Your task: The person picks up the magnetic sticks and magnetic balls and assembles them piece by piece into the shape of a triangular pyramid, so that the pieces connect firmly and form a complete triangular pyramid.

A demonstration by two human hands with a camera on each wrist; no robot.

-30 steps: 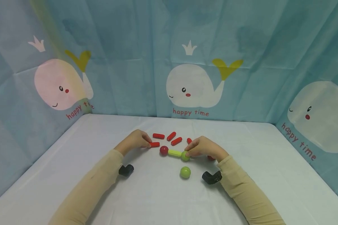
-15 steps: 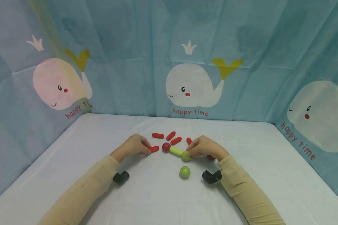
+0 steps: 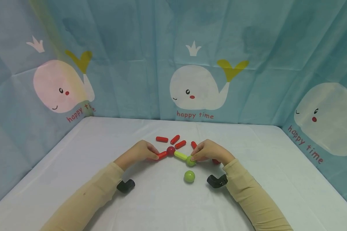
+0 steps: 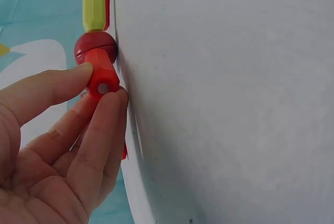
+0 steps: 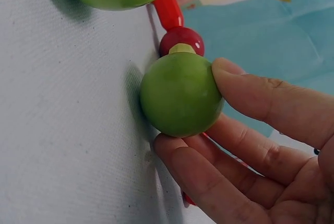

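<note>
My left hand point(image 3: 143, 150) pinches a red rod point(image 3: 162, 155) between thumb and fingers. One end of that rod meets a dark red ball point(image 3: 171, 150); a round grey spot shows on its other end in the left wrist view. From the ball a yellow-green rod point(image 3: 180, 156) runs to a green ball point(image 5: 180, 93). Thumb and fingertips of my right hand point(image 3: 211, 151) pinch this green ball low over the white table. Ball, rods and ball form one bent line between both hands.
Nearer to me lies a second green ball point(image 3: 189, 176). Several loose red rods, one of them a red rod point(image 3: 162, 139), lie behind the hands. Another red ball point(image 3: 216, 161) is partly hidden beneath the right wrist. A whale-print curtain point(image 3: 150, 64) hangs behind the table point(image 3: 167, 205).
My left hand has brought the red rod right, closing the gap to the dark red ball. That ball swung slightly away with the yellow-green rod. The right hand has stayed nearly still.
</note>
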